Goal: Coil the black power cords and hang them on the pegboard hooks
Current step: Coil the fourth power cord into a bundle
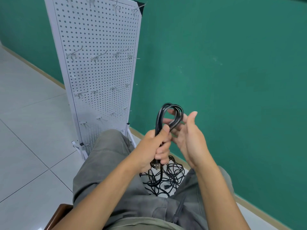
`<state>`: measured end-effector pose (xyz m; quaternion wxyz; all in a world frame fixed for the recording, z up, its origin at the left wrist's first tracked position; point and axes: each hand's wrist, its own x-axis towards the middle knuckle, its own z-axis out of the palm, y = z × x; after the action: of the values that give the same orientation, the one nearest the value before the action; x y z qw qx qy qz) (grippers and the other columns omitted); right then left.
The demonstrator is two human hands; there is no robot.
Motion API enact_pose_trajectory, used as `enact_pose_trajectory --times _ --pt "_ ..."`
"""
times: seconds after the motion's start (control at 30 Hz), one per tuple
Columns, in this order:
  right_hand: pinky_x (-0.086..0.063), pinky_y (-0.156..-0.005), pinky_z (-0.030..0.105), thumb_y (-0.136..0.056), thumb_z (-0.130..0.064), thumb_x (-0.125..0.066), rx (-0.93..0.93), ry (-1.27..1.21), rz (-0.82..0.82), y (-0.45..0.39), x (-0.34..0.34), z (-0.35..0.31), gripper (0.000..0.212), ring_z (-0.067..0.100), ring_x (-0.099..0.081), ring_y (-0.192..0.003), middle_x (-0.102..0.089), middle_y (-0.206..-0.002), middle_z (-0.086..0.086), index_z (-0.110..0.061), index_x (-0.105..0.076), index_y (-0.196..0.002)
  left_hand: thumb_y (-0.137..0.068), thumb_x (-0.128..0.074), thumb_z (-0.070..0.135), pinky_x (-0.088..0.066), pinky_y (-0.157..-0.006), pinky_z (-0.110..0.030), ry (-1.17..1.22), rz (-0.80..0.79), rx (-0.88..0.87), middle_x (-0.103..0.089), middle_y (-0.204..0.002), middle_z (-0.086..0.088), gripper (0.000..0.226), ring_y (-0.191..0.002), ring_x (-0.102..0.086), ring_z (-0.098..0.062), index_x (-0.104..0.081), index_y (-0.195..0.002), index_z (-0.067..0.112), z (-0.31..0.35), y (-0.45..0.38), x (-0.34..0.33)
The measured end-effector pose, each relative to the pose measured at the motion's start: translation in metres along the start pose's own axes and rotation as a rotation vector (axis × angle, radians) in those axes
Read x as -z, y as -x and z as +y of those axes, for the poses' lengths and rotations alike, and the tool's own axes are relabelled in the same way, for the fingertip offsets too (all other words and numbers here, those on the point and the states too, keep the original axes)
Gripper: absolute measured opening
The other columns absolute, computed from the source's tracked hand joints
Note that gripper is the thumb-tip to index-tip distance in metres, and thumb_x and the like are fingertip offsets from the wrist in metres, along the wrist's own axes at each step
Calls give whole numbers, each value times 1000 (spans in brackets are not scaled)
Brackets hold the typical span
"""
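The green wall (232, 72) fills the right and upper part of the frame; the tiled floor (25, 122) occupies the left; the white pegboard (99, 72) stands upright at upper left of centre, leaning toward the wall, its rows of metal hooks (98, 58) all bare; no cord hangs on it yet.

Step in hand, as judged: coiling of the first cord; hanging not begun. The coiled cord (167, 117) sits at centre frame as a bundle of several loops, its top arc above both hands; its plug (157, 166) projects below the left fist. The loose cord pile (163, 180) lies tangled on the floor between the person's knees, lower centre, directly beneath the hands.

Hand pose: the left hand (156, 146) is wrapped closed round the gathered loops, thumb up along the strands; the forearm enters from lower left. The right hand (189, 138) is held flat and relaxed, palm facing left, fingers (171, 121) straight and reaching through or behind the loop; it grips nothing; the exact contact with the strands cannot be told.

Next move calls for: securing the bundle so the loops do not spring apart; then a reach up and left to a free hook, passing the top arc over its tip.
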<state>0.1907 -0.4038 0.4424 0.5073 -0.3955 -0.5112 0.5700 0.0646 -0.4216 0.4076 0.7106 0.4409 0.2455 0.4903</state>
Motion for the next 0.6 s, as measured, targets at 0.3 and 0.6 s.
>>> enact_pose_trajectory --times 0.3,0.6 --pt "-53 -90 33 -87 -75 2 -179 171 -228 13 -25 56 94 24 -71 -93 -76 -109 5 -19 -66 -122 -91 -26 79 -22 -39 -22 402 121 -59 -24 -45 9 65 -32 -23 -4 -41 -70 19 30 -6 33" --pt "-52 -85 30 -106 -27 -55 -101 561 -243 20 -28 68 30 14 -68 -74 -77 -88 3 -11 -77 -93 -101 -31 69 -29 -38 -20 573 524 -236 -25 -49 10 57 -35 -24 -5 -41 -72 21 58 -4 82"
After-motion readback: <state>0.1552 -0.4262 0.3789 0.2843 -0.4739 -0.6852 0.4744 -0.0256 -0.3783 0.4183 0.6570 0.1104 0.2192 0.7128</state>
